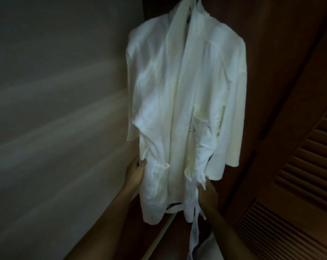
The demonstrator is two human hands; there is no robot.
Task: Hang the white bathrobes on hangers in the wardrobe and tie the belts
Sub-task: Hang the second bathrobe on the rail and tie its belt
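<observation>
Now both hands (135, 170) grip the hanging bathrobe's (179, 102) lower sides.

Bedroom wardrobe: hanging bathrobe (179, 102), louvred wooden door (297, 177).

The white bathrobe (179, 102) hangs full length from its collar at the top edge of the view; the hanger itself cannot be made out. The front panels lie side by side, not overlapped. Both sleeves hang straight down at the sides. One patch pocket (205, 124) sits on the viewer's right panel, a second pocket (159, 173) lower on the left panel. The white belt (194, 228) is untied; one end trails straight down below the hem on the right side.
</observation>
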